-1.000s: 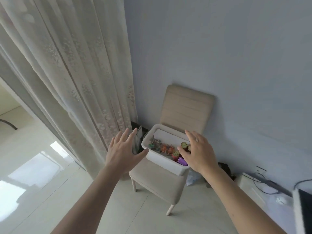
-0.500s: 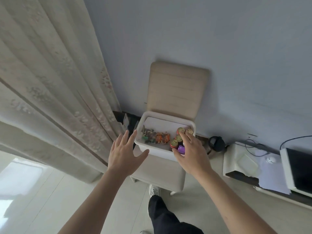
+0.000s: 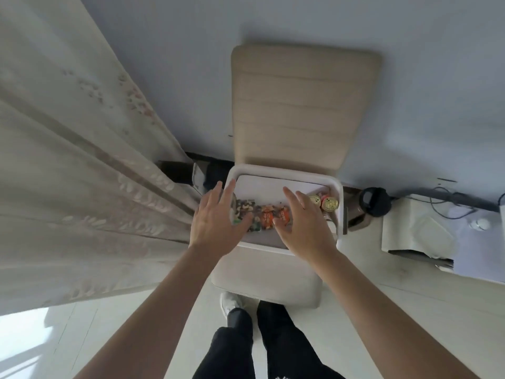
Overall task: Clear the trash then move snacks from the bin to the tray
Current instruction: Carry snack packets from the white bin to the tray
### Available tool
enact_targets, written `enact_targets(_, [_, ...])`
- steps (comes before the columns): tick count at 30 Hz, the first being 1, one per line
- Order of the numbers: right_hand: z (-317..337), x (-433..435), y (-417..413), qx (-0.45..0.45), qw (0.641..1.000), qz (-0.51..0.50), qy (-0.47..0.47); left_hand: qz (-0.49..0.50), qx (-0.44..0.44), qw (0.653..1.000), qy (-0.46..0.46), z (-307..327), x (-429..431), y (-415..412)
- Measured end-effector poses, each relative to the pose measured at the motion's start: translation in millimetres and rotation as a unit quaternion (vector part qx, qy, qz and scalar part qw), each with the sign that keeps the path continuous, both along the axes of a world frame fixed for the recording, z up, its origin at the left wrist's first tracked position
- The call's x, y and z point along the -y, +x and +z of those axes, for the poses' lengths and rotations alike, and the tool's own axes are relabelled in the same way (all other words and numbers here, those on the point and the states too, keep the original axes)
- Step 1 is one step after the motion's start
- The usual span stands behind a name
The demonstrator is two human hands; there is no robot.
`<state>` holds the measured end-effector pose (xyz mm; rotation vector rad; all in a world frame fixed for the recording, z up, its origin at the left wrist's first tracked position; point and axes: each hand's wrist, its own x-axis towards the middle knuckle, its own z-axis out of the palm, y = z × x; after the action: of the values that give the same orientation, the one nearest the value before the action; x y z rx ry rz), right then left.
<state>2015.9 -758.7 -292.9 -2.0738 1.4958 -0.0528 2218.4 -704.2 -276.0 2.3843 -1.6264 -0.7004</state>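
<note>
A white bin stands on the seat of a beige chair. Inside it lie a bag of mixed nuts, orange snack packets and two gold-topped cans at the right end. My left hand hovers over the bin's left end with its fingers spread and nothing in it. Over the bin's middle and right part is my right hand, fingers straight, also holding nothing. Both hands hide part of the contents. No tray is in view.
A lace curtain hangs close on the left. A low white stand with papers and cables sits to the right, a dark round object beside the chair. My legs and shoes are in front of the chair.
I have stepped closer and now look straight down on the bin. Both hands moved from the bin's sides to above its contents.
</note>
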Motion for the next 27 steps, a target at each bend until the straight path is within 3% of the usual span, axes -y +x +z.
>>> enact_targets(9, [-104,15,28,0.033,0.995,-0.05,0.082,-0.031,-0.073,0.995,0.052,-121,29,4])
enact_targets(16, [-159,17,38,0.023,0.988,-0.083,0.125,-0.003,-0.096,0.992,0.082,-177,46,7])
enact_targets(27, [-205,31,48,0.044,0.984,-0.127,0.12,0.015,-0.042,0.987,0.153,-226,56,-3])
